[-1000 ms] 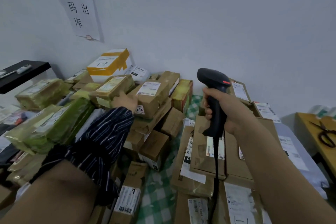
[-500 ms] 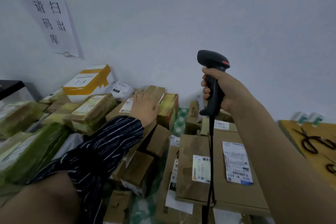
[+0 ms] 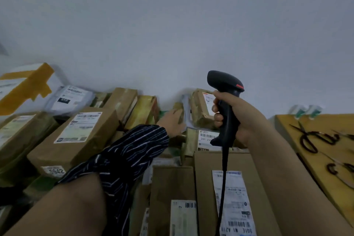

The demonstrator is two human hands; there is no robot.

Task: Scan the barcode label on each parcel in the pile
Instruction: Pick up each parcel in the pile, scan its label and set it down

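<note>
**Next parcel singled out at the back of the pile**

The step in hand is judged to be the choosing of the next parcel. The left hand (image 3: 172, 123), out of a dark striped sleeve (image 3: 124, 155), is laid on a small, crumpled, tape-wrapped brown parcel (image 3: 179, 108) by the wall, at the back of the pile of brown cardboard parcels (image 3: 80, 132). Whether the fingers are closed round it cannot be told. The black plastic pistol-shaped barcode scanner (image 3: 223, 82) is clenched upright in the right hand (image 3: 237, 119), its smooth black cable (image 3: 223, 168) hung down over a flat box. No label is made out on the small parcel. It will probably need to be lifted and turned until its label faces the scanner's head, and glare from the glossy tape is to be expected.
</note>
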